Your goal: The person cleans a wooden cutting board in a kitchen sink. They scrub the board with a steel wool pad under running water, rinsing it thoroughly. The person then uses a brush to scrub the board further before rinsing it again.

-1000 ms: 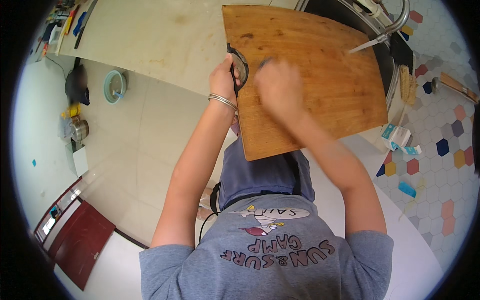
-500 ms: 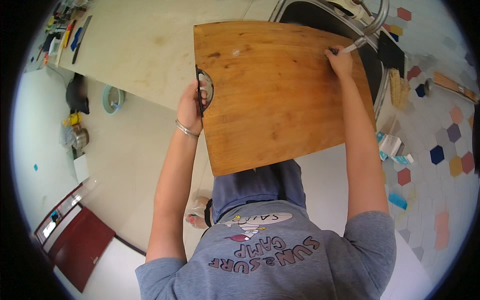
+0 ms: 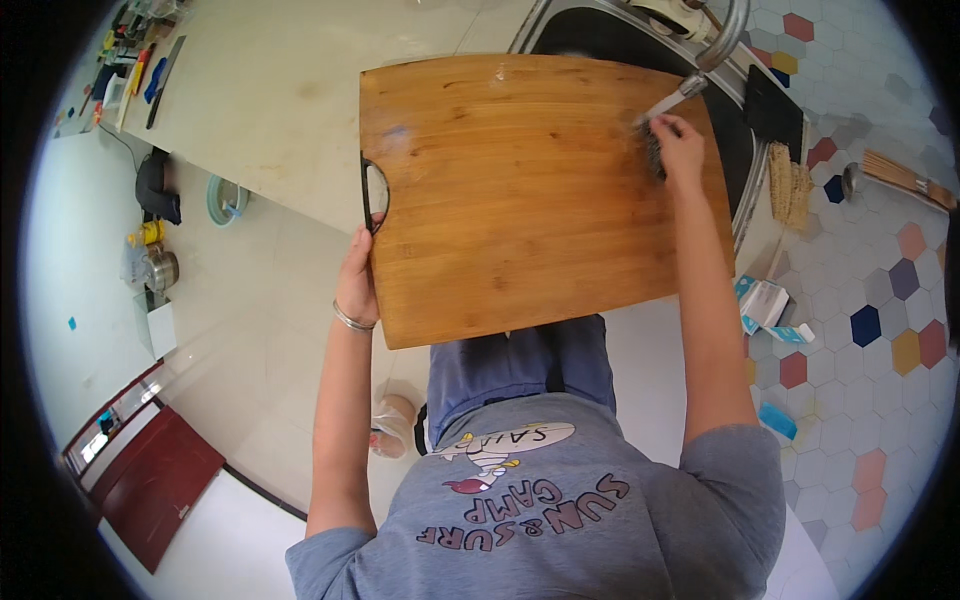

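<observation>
A large wooden cutting board (image 3: 520, 200) lies across in front of me, its far right part over the sink (image 3: 590, 32). My left hand (image 3: 357, 280) grips its left edge, just below the black-rimmed handle slot (image 3: 366, 195); the fingers beneath are mostly hidden. Pinched in my right hand (image 3: 684, 155) is a dark grey steel wool scrubber (image 3: 655, 158), pressed on the board near its right side. Right by that hand, a stream of water falls from the metal faucet (image 3: 722, 50) onto the board.
A pale countertop (image 3: 270, 120) stretches left, with a long knife (image 3: 166, 80) and other tools at its far end. Right of the sink lie yellowish loofah pieces (image 3: 788, 190) and a blue-and-white carton (image 3: 765, 303). A green basin (image 3: 227, 200) stands on the floor.
The board has shifted slightly left in view. My left hand has slid from the handle slot down the edge. My right hand has moved a little nearer, and the scrubber shows more.
</observation>
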{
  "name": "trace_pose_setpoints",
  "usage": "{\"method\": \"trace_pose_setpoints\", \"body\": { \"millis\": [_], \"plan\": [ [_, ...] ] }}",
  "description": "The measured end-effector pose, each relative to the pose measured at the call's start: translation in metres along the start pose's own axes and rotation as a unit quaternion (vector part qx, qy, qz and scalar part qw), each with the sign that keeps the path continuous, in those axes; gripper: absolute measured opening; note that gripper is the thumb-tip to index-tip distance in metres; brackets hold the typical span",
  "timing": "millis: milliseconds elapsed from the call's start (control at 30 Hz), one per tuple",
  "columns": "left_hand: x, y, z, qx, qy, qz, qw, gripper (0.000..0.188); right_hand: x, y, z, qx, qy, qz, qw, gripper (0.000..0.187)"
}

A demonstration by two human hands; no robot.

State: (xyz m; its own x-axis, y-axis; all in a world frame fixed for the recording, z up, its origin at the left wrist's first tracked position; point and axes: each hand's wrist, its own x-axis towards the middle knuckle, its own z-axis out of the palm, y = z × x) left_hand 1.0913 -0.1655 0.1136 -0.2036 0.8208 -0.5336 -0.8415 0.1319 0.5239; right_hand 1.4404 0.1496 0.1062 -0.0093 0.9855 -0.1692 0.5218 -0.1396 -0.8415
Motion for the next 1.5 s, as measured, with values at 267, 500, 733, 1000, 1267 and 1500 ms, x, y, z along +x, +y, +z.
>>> {"method": "trace_pose_setpoints", "body": {
  "millis": [267,500,733,1000,1267,1500],
  "plan": [
    [-0.013,0.013,0.014,-0.024,0.012,-0.021,0.999,0.027,0.112,-0.047,-0.052,0.059,0.092,-0.010,0.994,0.034],
    [-0.016,0.022,0.039,-0.017,0.048,-0.022,0.998,0.026,0.224,-0.032,-0.081,-0.206,0.049,-0.158,0.964,0.051],
    [-0.020,0.022,0.045,0.016,0.078,-0.002,0.997,0.026,0.195,-0.054,-0.056,-0.409,0.140,-0.264,0.862,0.043],
    [-0.019,0.021,0.040,0.024,0.066,0.004,0.998,0.027,0.220,-0.034,-0.040,-0.384,0.133,-0.213,0.889,0.040],
    [-0.015,0.018,0.037,0.007,0.066,-0.002,0.998,0.026,0.238,-0.041,-0.068,0.021,-0.009,-0.131,0.991,0.034],
    [-0.016,0.021,0.037,-0.007,0.046,-0.008,0.999,0.025,0.186,-0.067,-0.030,0.133,-0.045,-0.056,0.989,0.045]
  ]
}}
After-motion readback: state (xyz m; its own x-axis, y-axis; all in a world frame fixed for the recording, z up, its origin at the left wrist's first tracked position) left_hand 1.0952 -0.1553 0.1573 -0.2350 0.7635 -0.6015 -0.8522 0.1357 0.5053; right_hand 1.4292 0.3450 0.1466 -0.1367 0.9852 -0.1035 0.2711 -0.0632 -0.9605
